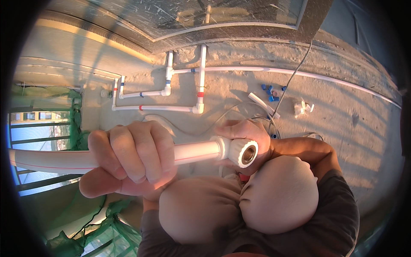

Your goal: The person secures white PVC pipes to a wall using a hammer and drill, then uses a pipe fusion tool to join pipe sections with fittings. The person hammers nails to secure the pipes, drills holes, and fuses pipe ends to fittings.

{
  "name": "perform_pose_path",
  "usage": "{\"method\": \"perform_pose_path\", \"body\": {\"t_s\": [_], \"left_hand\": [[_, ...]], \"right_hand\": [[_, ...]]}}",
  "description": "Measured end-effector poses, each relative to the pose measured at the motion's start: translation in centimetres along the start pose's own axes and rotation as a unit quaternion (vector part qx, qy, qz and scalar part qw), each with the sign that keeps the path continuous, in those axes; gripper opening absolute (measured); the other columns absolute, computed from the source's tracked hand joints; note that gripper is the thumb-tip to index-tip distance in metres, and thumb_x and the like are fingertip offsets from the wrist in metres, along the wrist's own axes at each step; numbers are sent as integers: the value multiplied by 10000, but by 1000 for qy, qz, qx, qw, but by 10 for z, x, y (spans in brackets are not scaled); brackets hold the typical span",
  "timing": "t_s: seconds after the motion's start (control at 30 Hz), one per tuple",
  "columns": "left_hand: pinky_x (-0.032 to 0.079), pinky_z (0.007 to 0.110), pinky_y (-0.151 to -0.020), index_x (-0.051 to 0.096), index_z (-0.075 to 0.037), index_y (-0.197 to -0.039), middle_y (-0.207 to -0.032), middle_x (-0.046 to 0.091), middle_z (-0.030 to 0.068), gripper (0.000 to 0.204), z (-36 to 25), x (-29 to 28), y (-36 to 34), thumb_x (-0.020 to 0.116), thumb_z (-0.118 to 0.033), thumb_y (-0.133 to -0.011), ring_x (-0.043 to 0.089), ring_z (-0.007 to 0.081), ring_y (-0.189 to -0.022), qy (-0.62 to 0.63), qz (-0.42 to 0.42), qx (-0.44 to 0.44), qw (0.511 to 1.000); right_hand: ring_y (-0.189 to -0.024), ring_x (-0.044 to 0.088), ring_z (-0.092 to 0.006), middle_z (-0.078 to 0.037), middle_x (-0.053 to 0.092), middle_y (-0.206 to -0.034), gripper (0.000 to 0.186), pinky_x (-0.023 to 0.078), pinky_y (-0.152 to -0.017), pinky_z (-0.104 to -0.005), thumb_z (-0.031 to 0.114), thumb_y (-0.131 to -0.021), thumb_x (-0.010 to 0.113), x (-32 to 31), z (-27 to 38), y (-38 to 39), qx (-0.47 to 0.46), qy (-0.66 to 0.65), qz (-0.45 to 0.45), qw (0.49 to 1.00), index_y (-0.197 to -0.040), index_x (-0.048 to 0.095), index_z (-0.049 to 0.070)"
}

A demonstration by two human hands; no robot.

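Observation:
A white plastic pipe with a thin red line runs crosswise in front of me, its long end reaching off to the left. My left hand is wrapped around it from above. At the pipe's right end sits a white elbow fitting with a ribbed collar and a metal-threaded opening turned toward me. My right hand grips this elbow from behind, thumb along its far side; the other fingers are mostly hidden. Below the elbow, a small red thing shows between my knees, too covered to name.
White pipes with red and blue bands run along the floor and up the wall. Blue fittings, a short white pipe piece, a clear plastic bag and a grey cable lie ahead. Green netting hangs by the left opening.

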State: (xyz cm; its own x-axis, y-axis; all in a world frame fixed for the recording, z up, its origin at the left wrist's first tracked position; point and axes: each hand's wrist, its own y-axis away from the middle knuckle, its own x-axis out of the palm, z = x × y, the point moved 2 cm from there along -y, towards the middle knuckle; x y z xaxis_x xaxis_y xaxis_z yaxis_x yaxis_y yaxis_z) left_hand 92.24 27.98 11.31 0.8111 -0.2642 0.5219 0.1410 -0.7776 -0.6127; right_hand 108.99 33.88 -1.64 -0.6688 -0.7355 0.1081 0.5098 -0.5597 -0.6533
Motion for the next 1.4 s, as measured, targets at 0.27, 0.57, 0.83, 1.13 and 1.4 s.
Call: {"method": "perform_pose_path", "body": {"t_s": [0.27,0.57,0.83,1.13,1.4], "left_hand": [[414,269,-410,442,-139,-776,-561,513,-5,491,-1,-4,6,670,-491,-1030,461,90,-400,-24,0,-12,1000],[374,329,-515,502,-103,-914,-669,469,0,356,12,-29,-2,616,-399,-1078,437,135,-508,-68,-133,-76,986],[399,314,-462,510,-109,-845,-631,492,11,264,21,-49,-12,686,-202,-1019,505,140,-486,-211,-256,-73,941],[337,331,-454,376,-156,-766,-566,405,-1,323,31,-57,5,567,-14,-986,418,149,-457,-138,-221,-13,965],[349,311,-499,364,-167,-794,-624,425,-7,305,36,-51,14,521,18,-980,402,139,-498,-94,-206,-32,973]], "right_hand": [[-765,742,-348,-204,718,-957,668,567,-629,-393,172,-728,984,0,-7,7,11,-18,-4,1000,-1264,622,6],[-767,607,-144,-39,643,-991,456,498,-665,-328,157,-819,893,15,-34,14,270,-224,-24,936,-1177,630,55],[-612,476,-109,-74,571,-818,482,363,-538,-285,249,-907,772,37,-46,15,368,-542,23,755,-1259,523,32],[-582,474,-104,-69,560,-796,395,344,-502,-265,185,-878,807,39,-30,23,390,-532,-59,749,-1147,564,29],[-685,554,-115,-75,610,-856,422,402,-555,-287,179,-812,867,31,-29,29,367,-486,-87,788,-1076,575,28]]}}
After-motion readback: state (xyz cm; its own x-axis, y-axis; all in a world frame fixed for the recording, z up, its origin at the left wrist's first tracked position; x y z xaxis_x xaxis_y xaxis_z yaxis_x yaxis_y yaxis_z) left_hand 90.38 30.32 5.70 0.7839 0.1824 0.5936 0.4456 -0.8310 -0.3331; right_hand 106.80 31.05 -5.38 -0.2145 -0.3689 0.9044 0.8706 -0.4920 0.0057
